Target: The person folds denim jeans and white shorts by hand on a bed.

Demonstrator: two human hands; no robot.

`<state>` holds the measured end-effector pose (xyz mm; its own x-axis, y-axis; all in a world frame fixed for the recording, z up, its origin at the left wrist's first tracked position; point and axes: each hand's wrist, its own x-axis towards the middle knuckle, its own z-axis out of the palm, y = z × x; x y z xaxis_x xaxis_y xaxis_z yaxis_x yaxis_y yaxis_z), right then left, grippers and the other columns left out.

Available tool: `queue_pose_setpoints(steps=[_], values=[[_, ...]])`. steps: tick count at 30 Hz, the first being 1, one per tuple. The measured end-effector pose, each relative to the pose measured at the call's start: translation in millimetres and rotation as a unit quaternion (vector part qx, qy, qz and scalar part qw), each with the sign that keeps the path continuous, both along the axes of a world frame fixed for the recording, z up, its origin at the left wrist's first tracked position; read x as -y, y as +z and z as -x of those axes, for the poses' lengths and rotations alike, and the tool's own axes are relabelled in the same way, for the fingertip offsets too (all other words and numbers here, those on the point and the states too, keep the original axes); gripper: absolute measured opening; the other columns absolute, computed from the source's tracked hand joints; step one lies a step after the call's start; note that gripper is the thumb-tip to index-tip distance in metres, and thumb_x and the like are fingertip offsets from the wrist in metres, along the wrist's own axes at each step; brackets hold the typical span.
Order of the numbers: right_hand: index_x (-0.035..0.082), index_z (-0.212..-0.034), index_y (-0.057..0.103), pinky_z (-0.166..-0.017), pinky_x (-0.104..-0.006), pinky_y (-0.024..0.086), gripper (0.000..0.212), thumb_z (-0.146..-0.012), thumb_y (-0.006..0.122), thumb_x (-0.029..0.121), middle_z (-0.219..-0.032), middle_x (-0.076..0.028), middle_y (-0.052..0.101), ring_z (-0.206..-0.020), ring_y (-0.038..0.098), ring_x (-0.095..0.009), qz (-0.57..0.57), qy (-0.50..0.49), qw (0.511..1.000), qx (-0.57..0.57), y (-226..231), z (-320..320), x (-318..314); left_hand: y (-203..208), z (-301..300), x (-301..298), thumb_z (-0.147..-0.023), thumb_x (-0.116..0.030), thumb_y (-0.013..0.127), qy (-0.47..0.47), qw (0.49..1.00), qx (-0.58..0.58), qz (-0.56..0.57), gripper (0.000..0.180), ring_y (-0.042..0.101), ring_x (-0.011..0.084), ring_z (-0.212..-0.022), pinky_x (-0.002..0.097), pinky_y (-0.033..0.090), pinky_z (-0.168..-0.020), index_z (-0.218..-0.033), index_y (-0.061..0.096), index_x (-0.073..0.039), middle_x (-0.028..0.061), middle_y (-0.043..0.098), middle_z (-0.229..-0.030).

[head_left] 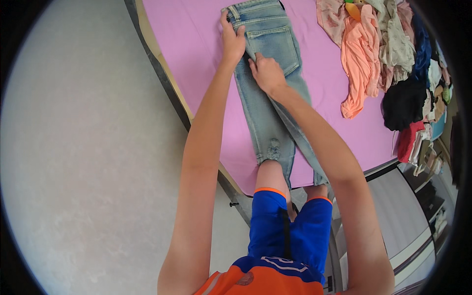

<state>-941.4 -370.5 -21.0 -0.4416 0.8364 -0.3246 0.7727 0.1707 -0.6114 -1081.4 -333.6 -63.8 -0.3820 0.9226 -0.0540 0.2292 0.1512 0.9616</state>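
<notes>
A pair of light blue jeans [271,105] lies folded lengthwise on the purple table [187,44], waistband at the far end, torn knee toward me. My left hand [231,38] rests on the left edge of the jeans near the waistband, fingers pinching the fabric. Just below the back pocket, my right hand [266,73] presses flat on the denim. Both forearms reach over the table from below.
A heap of mixed clothes [408,73] fills the right side of the table, with a peach garment [361,59] spread at its near edge. The table's front edge [167,78] runs diagonally. Pale floor [88,147] lies to the left.
</notes>
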Motion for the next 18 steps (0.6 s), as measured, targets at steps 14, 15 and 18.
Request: queue_pose_setpoints(steps=[14, 15, 18], values=[[-0.003, -0.096, 0.058, -0.076, -0.0497, 0.053, 0.027, -0.092, 0.052, 0.023, -0.09, -0.027, 0.066, -0.086, 0.065, -0.043, 0.05, -0.048, 0.997, 0.029, -31.5, 46.3, 3.0, -14.7, 22.3, -3.6, -0.087, 0.0, 0.057, 0.055, 0.989, -0.128, 0.046, 0.057, 0.058, 0.0417, -0.108, 0.0446, 0.046, -0.091, -0.138, 0.034, -0.008, 0.0241, 0.061, -0.115], [-0.003, -0.096, 0.058, -0.076, -0.0497, 0.053, 0.027, -0.092, 0.052, 0.023, -0.09, -0.027, 0.066, -0.086, 0.065, -0.043, 0.049, -0.051, 0.997, 0.03, -35.2, 45.4, 0.4, -11.7, 16.6, -4.6, -0.087, 0.0, 0.057, 0.062, 0.988, -0.129, 0.05, 0.057, 0.057, 0.0411, -0.108, 0.0447, 0.045, -0.091, -0.138, 0.035, -0.008, 0.0235, 0.06, -0.115], [-0.003, -0.097, 0.057, -0.078, -0.0492, 0.053, 0.026, -0.091, 0.053, 0.021, -0.09, -0.026, 0.066, -0.086, 0.065, -0.043, 0.035, -0.04, 0.998, 0.021, -40.7, 42.0, -4.1, -6.7, 7.0, -3.0, -0.085, 0.001, 0.058, 0.081, 0.983, -0.163, 0.035, 0.056, 0.054, 0.0398, -0.109, 0.0446, 0.044, -0.092, -0.137, 0.037, -0.007, 0.0213, 0.054, -0.116]])
